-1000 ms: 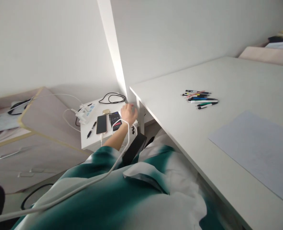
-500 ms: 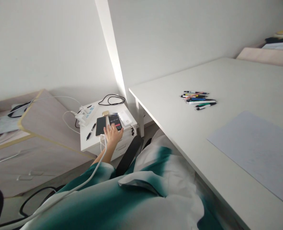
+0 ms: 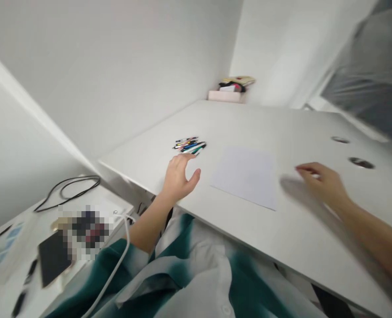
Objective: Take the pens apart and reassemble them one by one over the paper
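Observation:
My left hand (image 3: 180, 176) hangs over the near left edge of the white table (image 3: 249, 234), thumb and fingers apart, with nothing in it. Just beyond its fingertips lies a loose pile of pens (image 3: 189, 145), in black, blue, green and white, with a pinkish one on top. A pale sheet of paper (image 3: 245, 176) lies flat between my two hands. To the right of the sheet is my right hand (image 3: 326, 183), above the tabletop with its shadow beside it. Its fingers curl in towards the thumb around a small gap; I see no object in them.
Two dark oval objects (image 3: 361, 163), blurred, lie on the table's right side. A pink box (image 3: 224, 96) with cloth-like items stands at the far corner. On the low cabinet at left are a dark phone (image 3: 55, 258), a black cable (image 3: 66, 187) and a pen (image 3: 26, 285). A white cable (image 3: 114, 269) crosses my sleeve.
My left hand has left the phone on the low cabinet and moved right to the table near the pens. The view has swung right, and my right hand has come into it.

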A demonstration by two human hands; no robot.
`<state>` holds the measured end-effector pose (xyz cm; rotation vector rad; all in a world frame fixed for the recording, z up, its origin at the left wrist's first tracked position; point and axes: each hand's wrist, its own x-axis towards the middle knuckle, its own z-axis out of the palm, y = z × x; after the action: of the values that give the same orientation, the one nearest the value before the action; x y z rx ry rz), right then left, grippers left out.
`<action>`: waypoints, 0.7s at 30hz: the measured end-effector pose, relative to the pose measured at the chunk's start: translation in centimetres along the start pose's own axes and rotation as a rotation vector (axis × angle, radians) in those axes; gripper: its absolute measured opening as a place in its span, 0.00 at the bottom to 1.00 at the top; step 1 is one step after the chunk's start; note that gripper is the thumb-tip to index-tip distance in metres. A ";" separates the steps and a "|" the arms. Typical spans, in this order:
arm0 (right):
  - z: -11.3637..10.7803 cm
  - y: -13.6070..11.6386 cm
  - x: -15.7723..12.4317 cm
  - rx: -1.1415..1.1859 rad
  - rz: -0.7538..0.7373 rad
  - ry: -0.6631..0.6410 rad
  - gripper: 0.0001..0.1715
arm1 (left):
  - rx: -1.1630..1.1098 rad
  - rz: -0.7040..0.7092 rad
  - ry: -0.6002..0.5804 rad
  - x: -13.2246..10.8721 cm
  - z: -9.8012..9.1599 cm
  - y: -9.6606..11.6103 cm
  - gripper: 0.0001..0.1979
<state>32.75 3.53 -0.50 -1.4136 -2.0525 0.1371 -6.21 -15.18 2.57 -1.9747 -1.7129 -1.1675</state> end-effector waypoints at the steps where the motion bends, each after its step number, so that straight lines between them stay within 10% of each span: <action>1: -0.5 -0.2 -0.3 -0.003 0.000 -0.053 0.12 | -0.036 0.055 -0.133 2.2 1.3 0.4 0.19; 7: 1.3 -4.6 -1.2 -0.197 -0.176 -0.315 0.25 | 0.070 0.225 -0.779 9.1 11.2 0.1 0.30; 12: 2.2 -5.6 -2.7 -0.260 -0.171 -0.424 0.32 | 0.047 0.285 -0.777 9.1 14.8 -2.0 0.29; 21: 2.3 -4.1 -3.1 -0.111 -0.117 -0.400 0.33 | -0.083 0.172 -0.740 8.5 15.3 -3.1 0.30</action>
<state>28.88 -0.34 -1.97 -1.4150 -2.4969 0.2801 -3.35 1.74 -1.93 -2.7631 -1.7412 -0.4652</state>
